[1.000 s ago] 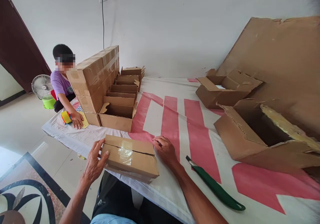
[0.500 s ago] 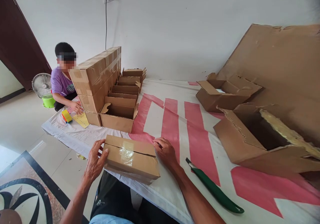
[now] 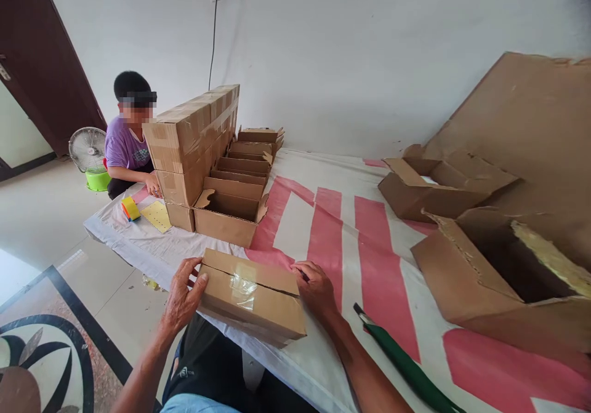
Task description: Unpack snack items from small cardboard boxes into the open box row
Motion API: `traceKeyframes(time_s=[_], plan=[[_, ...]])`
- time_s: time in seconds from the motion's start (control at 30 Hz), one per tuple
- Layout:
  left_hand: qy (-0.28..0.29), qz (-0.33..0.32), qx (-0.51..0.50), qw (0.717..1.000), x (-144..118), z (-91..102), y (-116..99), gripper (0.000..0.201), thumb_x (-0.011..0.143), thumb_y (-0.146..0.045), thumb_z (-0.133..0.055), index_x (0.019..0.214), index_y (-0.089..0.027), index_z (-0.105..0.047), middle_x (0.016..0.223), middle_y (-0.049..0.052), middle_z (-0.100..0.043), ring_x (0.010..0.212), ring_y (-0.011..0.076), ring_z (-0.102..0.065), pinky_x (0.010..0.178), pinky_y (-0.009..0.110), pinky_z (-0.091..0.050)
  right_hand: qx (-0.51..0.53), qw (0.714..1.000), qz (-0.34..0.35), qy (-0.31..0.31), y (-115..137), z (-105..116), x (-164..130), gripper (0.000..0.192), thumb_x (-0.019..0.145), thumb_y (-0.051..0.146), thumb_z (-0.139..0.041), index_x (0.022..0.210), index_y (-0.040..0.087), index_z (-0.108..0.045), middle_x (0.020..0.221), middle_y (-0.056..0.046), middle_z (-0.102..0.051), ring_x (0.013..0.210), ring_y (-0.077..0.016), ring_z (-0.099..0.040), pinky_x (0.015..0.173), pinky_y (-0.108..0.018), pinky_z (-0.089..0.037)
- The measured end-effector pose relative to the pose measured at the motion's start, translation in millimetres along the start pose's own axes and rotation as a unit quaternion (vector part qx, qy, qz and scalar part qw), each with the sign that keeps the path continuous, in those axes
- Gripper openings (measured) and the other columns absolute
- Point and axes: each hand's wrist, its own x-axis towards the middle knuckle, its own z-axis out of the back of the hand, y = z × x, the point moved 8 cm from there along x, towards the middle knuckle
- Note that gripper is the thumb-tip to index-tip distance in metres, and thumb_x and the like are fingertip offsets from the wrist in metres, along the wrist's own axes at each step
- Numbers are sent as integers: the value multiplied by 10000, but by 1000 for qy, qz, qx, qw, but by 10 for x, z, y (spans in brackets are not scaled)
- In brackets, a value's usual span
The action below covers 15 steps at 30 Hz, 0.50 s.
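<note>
A small taped cardboard box [image 3: 252, 296] lies on the white and red cloth [image 3: 332, 240] at its near edge. My left hand [image 3: 182, 299] grips the box's left end, fingers spread over the corner. My right hand [image 3: 316, 288] presses against its right end. A strip of clear tape crosses the seam on the box's top. A green-handled cutter [image 3: 406, 364] lies on the cloth just right of my right forearm.
Stacked sealed boxes [image 3: 194, 139] and a row of open small boxes [image 3: 231, 210] stand at the far left. A person in a purple shirt [image 3: 127, 145] sits beyond them, near a yellow tape roll [image 3: 130, 208]. Torn large cartons [image 3: 498, 265] and a leaning cardboard sheet [image 3: 530, 117] fill the right. A fan [image 3: 86, 149] stands on the floor.
My view has shifted a little to the left and down. My hands stay on the taped box. The other person's hand has drawn back from the yellow sheet toward the stacked boxes.
</note>
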Motion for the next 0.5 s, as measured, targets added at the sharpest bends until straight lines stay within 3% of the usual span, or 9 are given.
traceKeyframes(time_s=[0.27,0.5], plan=[[-22,4,-14,1000,-83,-114,15,346,1025,-322,-576,1345,-236,-674,1253,105,-694,1050,224,-668,814,339,-583,3,1000,-17,15,-3,15,-35,320,860,480,-531,776,259,-745,914,-125,-811,943,-329,-728,925,-502,-563],[0,8,-43,999,-121,-156,37,359,1007,-362,-613,1338,-238,-681,1297,117,-686,1093,239,-670,813,335,-588,19,998,-41,36,-10,34,-19,376,822,559,-532,752,259,-747,935,-132,-818,955,-348,-741,920,-534,-578]])
